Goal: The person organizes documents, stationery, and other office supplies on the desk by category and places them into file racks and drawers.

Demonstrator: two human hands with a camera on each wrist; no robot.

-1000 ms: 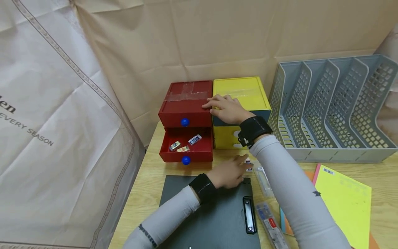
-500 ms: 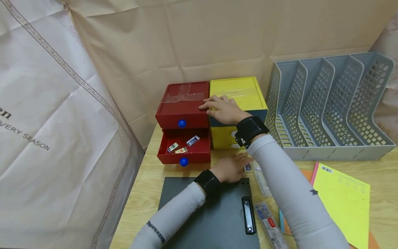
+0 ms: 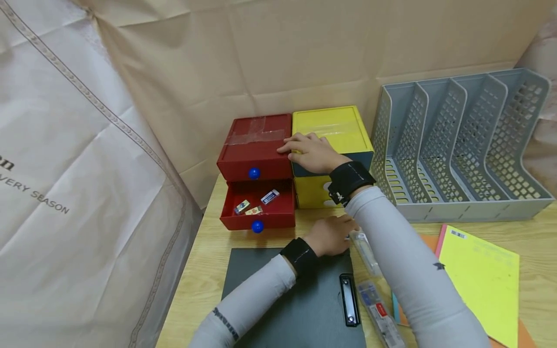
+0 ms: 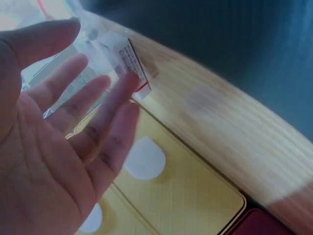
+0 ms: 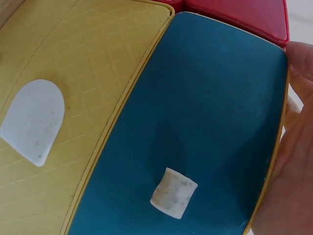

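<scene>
Dark grey flat clipboard (image 3: 291, 299): lies on the pale wood-grain counter (image 3: 197, 290), its black-and-silver metal clip (image 3: 349, 299) toward the right.
Clear plastic case with a red label (image 3: 380, 314): just beside the clip, slanting.
Bright yellow notebook with a pink edge (image 3: 478, 285): farther right, overlapping an orange booklet (image 3: 430, 241).
Bare left hand (image 3: 331, 235): past the clipboard's far edge; grip loosely spread, fingers extended.
Small white eraser with dark print and a red stripe (image 4: 126, 53): in front of the yellow chest, right at the left fingertips; whether they touch it cannot be told.
Long clear plastic packet (image 3: 365, 251): just beside the eraser.
Red lower drawer with a round blue knob (image 3: 276, 222): pulled out, three small erasers (image 3: 270, 196) inside.
Bare right hand (image 3: 314, 153): grip spread, fingers over the top front edges of both chests.
Red box-shaped chest (image 3: 243, 152): left of the yellow box-shaped chest with a dark teal upper front (image 3: 337, 123), side by side.
Grey perforated plastic file rack (image 3: 478, 211): right of the chests.
Beige creased cloth (image 3: 313, 58): hangs behind.
</scene>
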